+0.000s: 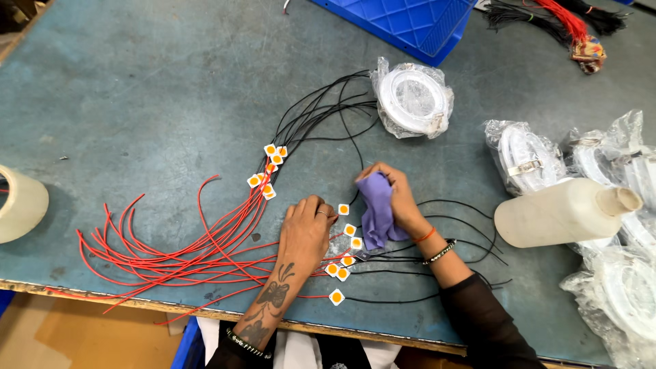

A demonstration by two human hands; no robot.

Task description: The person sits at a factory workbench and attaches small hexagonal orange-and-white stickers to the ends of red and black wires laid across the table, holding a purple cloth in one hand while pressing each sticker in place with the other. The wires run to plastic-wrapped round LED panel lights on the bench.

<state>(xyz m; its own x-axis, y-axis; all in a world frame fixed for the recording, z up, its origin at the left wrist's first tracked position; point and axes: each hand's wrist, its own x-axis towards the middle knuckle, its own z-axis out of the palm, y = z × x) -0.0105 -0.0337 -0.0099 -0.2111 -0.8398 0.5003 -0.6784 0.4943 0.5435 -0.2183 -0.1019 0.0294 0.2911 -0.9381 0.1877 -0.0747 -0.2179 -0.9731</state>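
The table (pixel 137 102) has a matt blue-grey top, scuffed and blotchy, with a bare wooden edge along its near side. The purple cloth (pixel 375 212) bunched in the right hand (pixel 400 198) looks soft and dull. The red wires (pixel 171 246) and black wires (pixel 321 116) wear smooth plastic sheathing with a slight sheen. The small square chips (pixel 337 296) have white borders and flat orange centres. The white rings (pixel 412 99) sit in crinkled, glossy clear plastic bags. The bottle (pixel 560 212) on the right is cloudy, matt white plastic. The blue crate (pixel 403 24) at the far edge is hard ribbed plastic.
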